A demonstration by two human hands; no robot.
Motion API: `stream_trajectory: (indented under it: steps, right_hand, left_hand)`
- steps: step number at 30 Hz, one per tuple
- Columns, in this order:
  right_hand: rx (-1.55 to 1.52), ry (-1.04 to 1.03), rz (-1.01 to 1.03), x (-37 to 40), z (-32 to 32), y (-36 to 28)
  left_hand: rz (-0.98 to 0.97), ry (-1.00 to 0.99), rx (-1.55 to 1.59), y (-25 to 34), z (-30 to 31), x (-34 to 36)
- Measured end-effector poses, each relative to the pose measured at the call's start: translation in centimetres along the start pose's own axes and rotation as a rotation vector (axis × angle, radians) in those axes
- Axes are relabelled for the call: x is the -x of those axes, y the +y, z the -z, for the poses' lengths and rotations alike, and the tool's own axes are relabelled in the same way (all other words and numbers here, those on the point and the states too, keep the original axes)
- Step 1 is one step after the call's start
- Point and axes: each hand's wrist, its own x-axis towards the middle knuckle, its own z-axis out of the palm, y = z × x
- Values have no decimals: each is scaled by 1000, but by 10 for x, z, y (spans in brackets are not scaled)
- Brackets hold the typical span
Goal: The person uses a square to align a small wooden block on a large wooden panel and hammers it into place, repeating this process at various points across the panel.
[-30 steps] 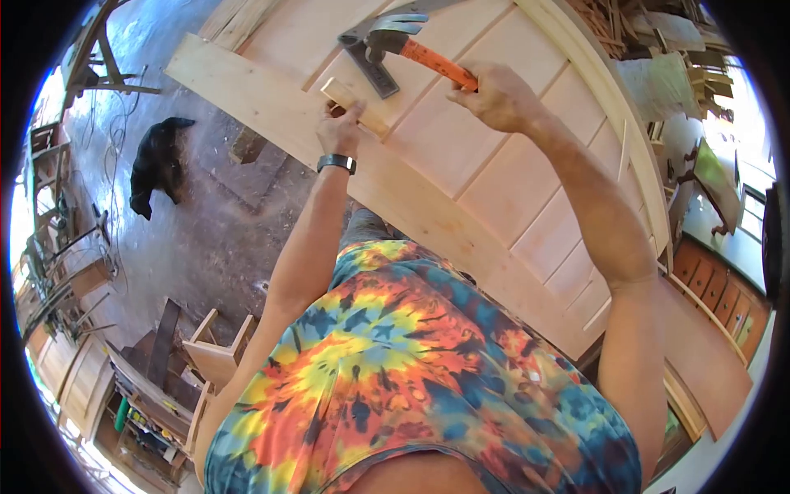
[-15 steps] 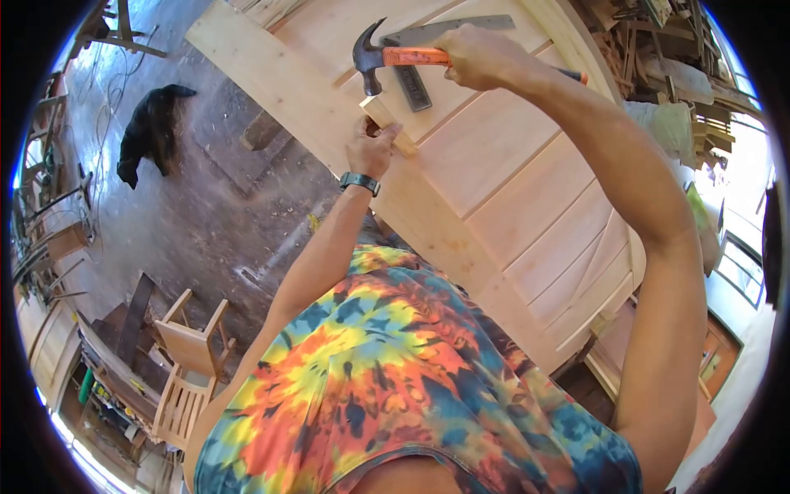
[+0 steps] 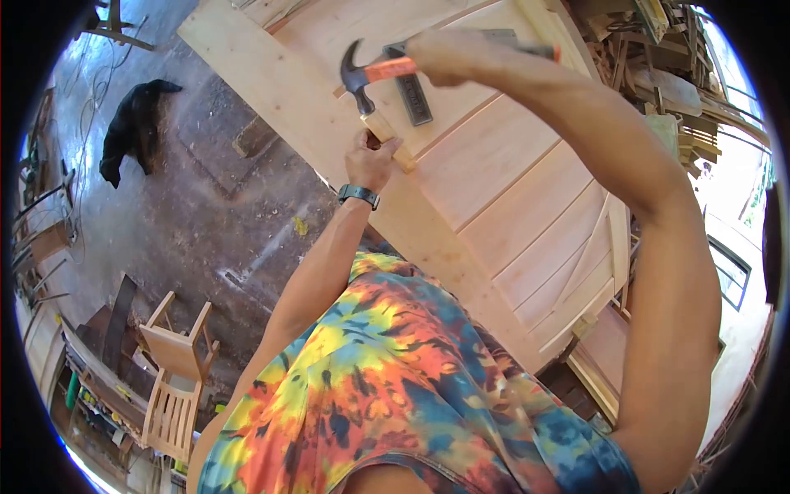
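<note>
My right hand (image 3: 440,58) is wrapped round the handle of a claw hammer (image 3: 387,70) with an orange and black grip; this hand is slightly blurred. The hammer's face is at the upper end of a small wooden block (image 3: 378,126); whether they touch is hard to tell. My left hand (image 3: 370,161), with a watch on its wrist, has its fingers closed round the block, hiding part of it. Beneath both hands lies a large panelled wooden door (image 3: 527,189). A square with a black stock (image 3: 415,100) rests on it beside the block, its blade partly behind my right hand.
A black dog (image 3: 136,123) is on the stained floor (image 3: 222,198) to the left. A wooden chair (image 3: 173,354) stands at lower left. Scrap wood (image 3: 666,74) is piled at upper right. A short wood offcut (image 3: 253,138) lies on the floor near the door's edge.
My right hand has brought the hammer down and slightly left, its face now at the block's end. My left hand keeps its hold on the block. The whole view has shifted slightly.
</note>
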Motion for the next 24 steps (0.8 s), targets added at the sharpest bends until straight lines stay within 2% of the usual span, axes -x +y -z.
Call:
stream_trajectory:
  steps: [2,3,4,6,7,8,9,10,11,12,15,17,19,21,23,24]
  right_hand:
    - [61,62,68,-3,35,-3]
    - [60,153,113,-11,38,1]
    - [59,149,108,-15,40,9]
    - [-298,412,-97,-15,66,15]
    - [-320,624,-149,-32,55,20]
    - [-322,622,-151,-42,31,18]
    - [-205,510,-70,-51,5,15]
    - [-87,398,7,-40,11,2]
    - [67,13,157,-9,10,0]
    - [70,-32,16,3,5,-8]
    - [1,17,-40,11,23,10]
    - [-161,63,-163,19,7,25]
    - [-157,83,-193,40,-18,43]
    - [-400,173,-259,65,-78,54]
    - [-624,133,-539,97,-139,39]
    - [-696,372,-575,111,-195,28]
  left_hand:
    - [-2,-5,15,7,-1,2]
    - [6,-11,26,10,0,4]
    - [9,-16,26,11,0,7]
    - [5,7,-24,14,-1,6]
    - [8,7,-26,12,1,7]
    - [31,11,-44,11,1,7]
    - [51,16,-59,11,1,6]
    - [46,12,-57,12,1,6]
    - [21,14,-113,13,2,7]
    - [-8,12,-170,13,2,6]
    - [-40,-11,-91,10,2,4]
    - [4,-40,-137,12,6,7]
    - [17,-75,-184,21,9,2]
    - [208,-73,160,25,19,1]
    - [137,12,250,35,33,-3]
    - [-6,4,-56,39,48,-8]
